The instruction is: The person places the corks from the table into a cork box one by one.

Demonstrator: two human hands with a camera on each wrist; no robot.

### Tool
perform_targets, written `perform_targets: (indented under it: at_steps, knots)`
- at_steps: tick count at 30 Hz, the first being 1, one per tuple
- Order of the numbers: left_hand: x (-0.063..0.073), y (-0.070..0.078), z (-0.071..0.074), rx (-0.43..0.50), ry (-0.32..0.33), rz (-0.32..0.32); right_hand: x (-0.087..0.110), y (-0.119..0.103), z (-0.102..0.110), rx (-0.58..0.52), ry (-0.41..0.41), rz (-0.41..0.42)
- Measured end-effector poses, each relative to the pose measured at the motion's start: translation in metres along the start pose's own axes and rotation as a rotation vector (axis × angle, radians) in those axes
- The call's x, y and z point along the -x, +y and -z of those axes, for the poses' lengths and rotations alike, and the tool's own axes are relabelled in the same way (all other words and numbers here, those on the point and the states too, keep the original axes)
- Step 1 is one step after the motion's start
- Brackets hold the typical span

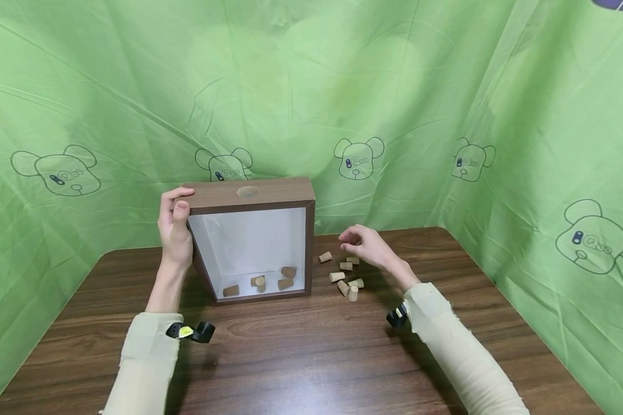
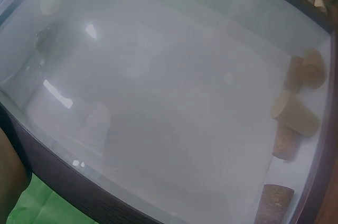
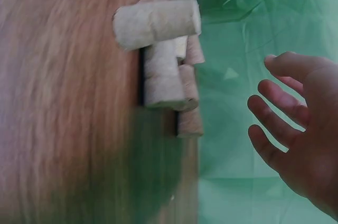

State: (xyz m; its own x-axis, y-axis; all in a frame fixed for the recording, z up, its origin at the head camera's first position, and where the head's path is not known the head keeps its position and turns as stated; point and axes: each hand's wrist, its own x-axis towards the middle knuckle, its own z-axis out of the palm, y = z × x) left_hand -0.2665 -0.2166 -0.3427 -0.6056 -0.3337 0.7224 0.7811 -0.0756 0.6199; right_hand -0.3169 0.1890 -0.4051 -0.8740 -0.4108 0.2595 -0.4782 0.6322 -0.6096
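A brown wooden shadow box [image 1: 251, 197] with a clear front and a round opening [image 1: 248, 192] in its top stands upright on the table. My left hand [image 1: 176, 230] grips its top left corner, thumb at the front edge and fingers over the top. Several cork stoppers [image 1: 260, 282] lie along the box floor; the left wrist view shows corks [image 2: 294, 114] behind the pane. Right of the box, several loose corks [image 1: 337, 276] are scattered on the wood. Just above them hovers my right hand [image 1: 366, 245], fingers loosely bent and holding nothing; the right wrist view shows its fingers [image 3: 277, 123] spread apart.
The brown wood-grain table [image 1: 301, 351] ends close behind the box. A green curtain [image 1: 291, 104] printed with bear outlines hangs along the back and sides. Each forearm carries a small black wrist camera [image 1: 397, 316] on its pale sleeve.
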Motion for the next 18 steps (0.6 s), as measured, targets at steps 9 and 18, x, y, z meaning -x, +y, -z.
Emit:
perform_targets:
  at_steps: [9,18]
  knots:
    - [0.0,0.001,0.0,-0.006,0.002,0.008,0.002,0.019,-0.006,0.041,-0.069,-0.044]
    - [0.0,0.002,-0.001,-0.009,-0.002,0.017,0.006,0.034,-0.008,0.073,-0.11,-0.056]
